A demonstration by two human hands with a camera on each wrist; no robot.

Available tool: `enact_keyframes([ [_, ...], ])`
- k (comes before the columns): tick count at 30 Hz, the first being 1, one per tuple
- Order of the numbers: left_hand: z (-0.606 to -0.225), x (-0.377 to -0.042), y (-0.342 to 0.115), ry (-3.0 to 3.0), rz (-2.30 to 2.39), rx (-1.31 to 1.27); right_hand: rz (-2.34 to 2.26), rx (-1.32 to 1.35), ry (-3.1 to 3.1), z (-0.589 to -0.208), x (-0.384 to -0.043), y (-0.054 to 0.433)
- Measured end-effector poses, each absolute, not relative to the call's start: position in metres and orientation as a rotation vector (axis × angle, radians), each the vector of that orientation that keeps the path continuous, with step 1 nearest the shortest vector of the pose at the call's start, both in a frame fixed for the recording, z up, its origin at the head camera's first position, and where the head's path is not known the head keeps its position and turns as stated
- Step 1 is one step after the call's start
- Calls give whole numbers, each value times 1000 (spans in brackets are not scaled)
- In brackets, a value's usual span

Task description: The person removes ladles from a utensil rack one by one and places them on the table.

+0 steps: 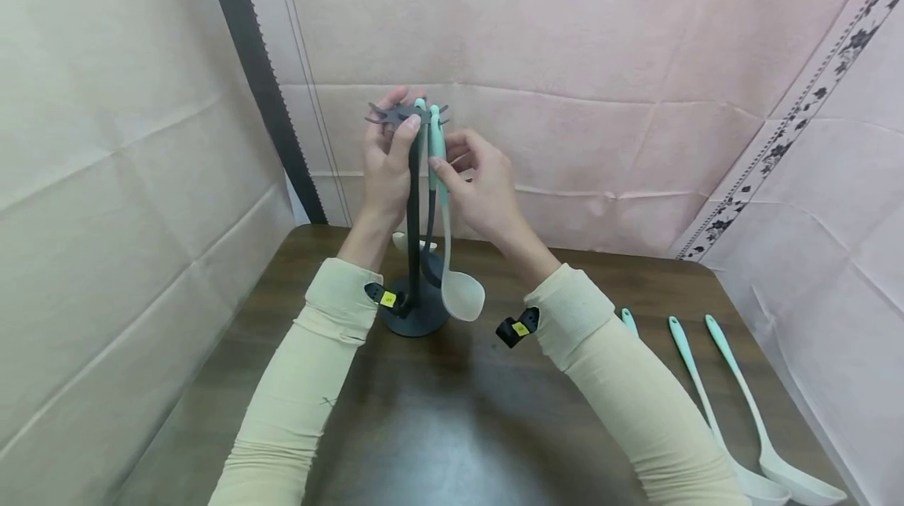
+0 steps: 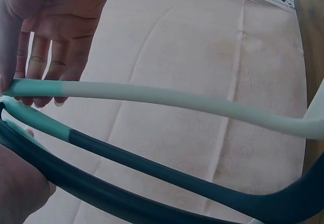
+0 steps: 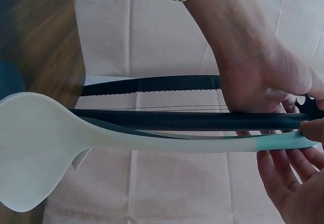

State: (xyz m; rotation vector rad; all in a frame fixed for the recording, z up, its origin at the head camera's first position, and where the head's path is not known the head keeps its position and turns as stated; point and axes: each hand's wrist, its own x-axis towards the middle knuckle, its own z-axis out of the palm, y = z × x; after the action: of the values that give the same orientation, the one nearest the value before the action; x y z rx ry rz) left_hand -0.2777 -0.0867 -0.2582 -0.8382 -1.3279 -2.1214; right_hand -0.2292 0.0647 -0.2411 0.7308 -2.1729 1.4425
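A dark utensil stand [image 1: 413, 200] with a round base and a hooked top stands upright on the table. My left hand [image 1: 387, 169] holds its hooked top, thumb in front and fingers behind. Close to the right of the post, my right hand [image 1: 483, 180] pinches the mint-green handle of a white ladle [image 1: 462, 296], thumb against fingers. The ladle hangs with its bowl downward; its bowl and pale shaft fill the left of the right wrist view. Beside it hangs a dark utensil [image 2: 167, 168] with a mint handle. Another pale utensil [image 1: 401, 242] shows partly behind the post.
On the table's right side lie several white utensils with mint handles, among them one [image 1: 738, 369] near the edge and another [image 1: 695, 373] partly behind my right sleeve. The brown table [image 1: 424, 427] meets pale cloth walls [image 1: 565, 35] at the back and sides.
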Motion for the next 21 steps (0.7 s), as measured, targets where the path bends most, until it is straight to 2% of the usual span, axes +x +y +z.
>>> enact_keyframes([
  [21,-258,-275,-90,-1402,-2055,-811,1389,719,-2181,-236,-225,77],
])
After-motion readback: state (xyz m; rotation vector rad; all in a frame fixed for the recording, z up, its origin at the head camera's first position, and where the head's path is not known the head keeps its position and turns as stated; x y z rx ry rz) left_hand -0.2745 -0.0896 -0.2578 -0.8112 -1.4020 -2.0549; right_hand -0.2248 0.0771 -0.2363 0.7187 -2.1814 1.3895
